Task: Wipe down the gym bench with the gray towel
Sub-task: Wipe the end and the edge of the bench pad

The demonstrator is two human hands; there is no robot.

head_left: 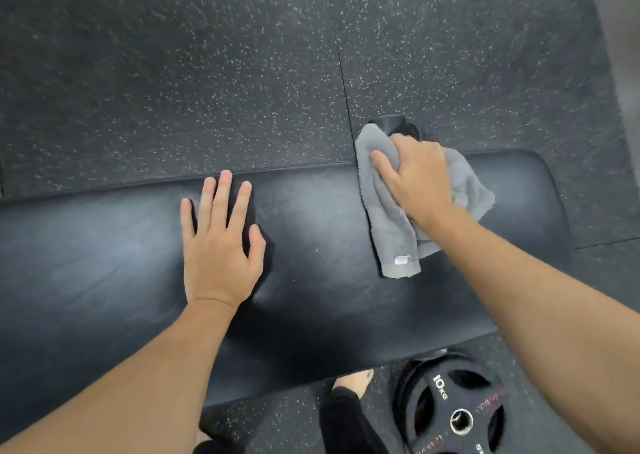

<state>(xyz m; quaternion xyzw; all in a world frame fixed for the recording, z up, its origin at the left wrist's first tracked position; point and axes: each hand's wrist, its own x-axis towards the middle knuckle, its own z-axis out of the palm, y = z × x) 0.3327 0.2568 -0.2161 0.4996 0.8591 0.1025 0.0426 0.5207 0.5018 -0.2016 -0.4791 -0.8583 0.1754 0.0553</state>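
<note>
Bench: the black padded bench (311, 280) runs left to right across the view, its rounded right end near the right edge of the frame.
Towel: the gray towel (391, 231) lies bunched on the right part of the bench top, its far corner reaching past the far edge of the pad, its near corner with a small white tag pointing toward the person.
Right hand: the right hand (415, 176) lies palm-down on the towel, fingers curled over the cloth and pressing it to the pad; grip is on the towel.
Left hand: the left hand (221, 245) lies flat on the bare middle of the bench, fingers spread and straight, grasping nothing; it appears to brace the body.
Surroundings: speckled rubber floor (173, 72) beyond the bench; a black weight plate (457, 415) marked 10 kg on the floor near the right end, on the person's side.
Progress: wiping is judged under way at the right end. The pad shows dull, hazy patches across the middle and left; whether these are residue or glare cannot be told.
Remaining: by this estimate, the middle under the left hand and the whole left stretch still need passes.
</note>
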